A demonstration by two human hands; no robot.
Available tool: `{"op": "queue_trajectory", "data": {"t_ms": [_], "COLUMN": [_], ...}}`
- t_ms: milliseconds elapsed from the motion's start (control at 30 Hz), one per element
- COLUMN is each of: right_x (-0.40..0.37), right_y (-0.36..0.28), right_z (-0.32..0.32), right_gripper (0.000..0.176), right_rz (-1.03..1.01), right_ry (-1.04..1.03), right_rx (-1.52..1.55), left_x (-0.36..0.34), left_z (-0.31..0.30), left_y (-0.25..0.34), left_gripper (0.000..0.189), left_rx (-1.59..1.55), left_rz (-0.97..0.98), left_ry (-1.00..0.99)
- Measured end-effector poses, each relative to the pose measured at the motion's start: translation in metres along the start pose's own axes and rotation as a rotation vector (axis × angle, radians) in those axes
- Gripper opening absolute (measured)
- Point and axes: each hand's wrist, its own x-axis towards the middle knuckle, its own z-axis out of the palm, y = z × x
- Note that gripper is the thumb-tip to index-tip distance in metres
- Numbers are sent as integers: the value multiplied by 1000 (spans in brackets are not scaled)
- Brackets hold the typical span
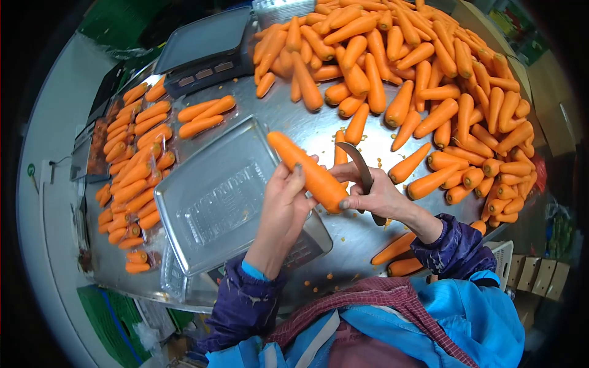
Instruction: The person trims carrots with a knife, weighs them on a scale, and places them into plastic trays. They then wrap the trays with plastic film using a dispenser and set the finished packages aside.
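Note:
My left hand (287, 195) is closed around a large carrot (307, 173), which slants over the right edge of a metal weighing pan. In my right hand (378, 195) is a knife with a dark curved blade (357, 156), its tip pointing up and to the left. The right thumb touches the thick lower end of the carrot. A clear plastic tray (222, 199) lies in the weighing pan (173, 228). Behind the knife, another carrot (340, 152) lies on the metal table, partly hidden by my hand.
A large heap of carrots (429, 80) covers the back and right of the metal table (319, 279). Packed trays of carrots (138, 178) line the left side. A second scale (205, 52) stands at the back. Orange scraps and two carrots (394, 248) lie near the front edge.

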Motion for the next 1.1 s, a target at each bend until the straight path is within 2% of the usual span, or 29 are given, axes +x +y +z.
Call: {"op": "queue_trajectory", "data": {"t_ms": [33, 133, 167, 267, 400, 467, 600, 667, 733, 800, 833, 867, 933, 1100], "right_x": [-1, 9, 15, 54, 134, 163, 215, 226, 229, 231, 232, 239, 255, 286], "right_y": [0, 6, 12, 41, 49, 32, 48, 49, 45, 30, 25, 22, 13, 16], "right_z": [-4, -18, -25, -46, -57, -51, -53, -53, -60, -72, -76, -83, -98, -119], "right_gripper": [70, 34, 31, 33, 30, 35, 34, 30, 25, 21, 19, 19, 20, 22], "right_rz": [0, 175, 134, -74, -223, -85, -92, -27, -46, -27, -120, -124, -120, -54], "right_ry": [20, 245, 264, 289, 411, 432, 571, 601, 608, 532, 648, 645, 822, 971], "right_rx": [-3, -148, -271, -505, -890, -1036, -1142, -1221, -1280, -1275, -1303, -1306, -1394, -1329], "left_x": [-2, -4, -7, -12, -15, -17, -18, -19, -19, -18, -18, -17, -14, -10], "left_z": [-4, -24, -28, -30, -31, -29, -31, -31, -30, -33, -33, -33, -32, -32], "left_y": [-2, -7, -6, -3, 1, 5, 8, 10, 13, 11, 10, 9, 6, 4], "left_gripper": [40, 39, 39, 36, 30, 29, 28, 27, 27, 25, 25, 25, 24, 22], "left_rx": [-77, -188, -273, -388, -420, -409, -404, -422, -441, -459, -461, -458, -454, -450], "left_rz": [8, 43, 15, -31, -53, -73, -48, -49, -54, -64, -59, -71, -79, -117], "left_ry": [32, 24, 13, 32, 38, 29, 29, 56, 24, 11, 10, 17, 25, 72]}}
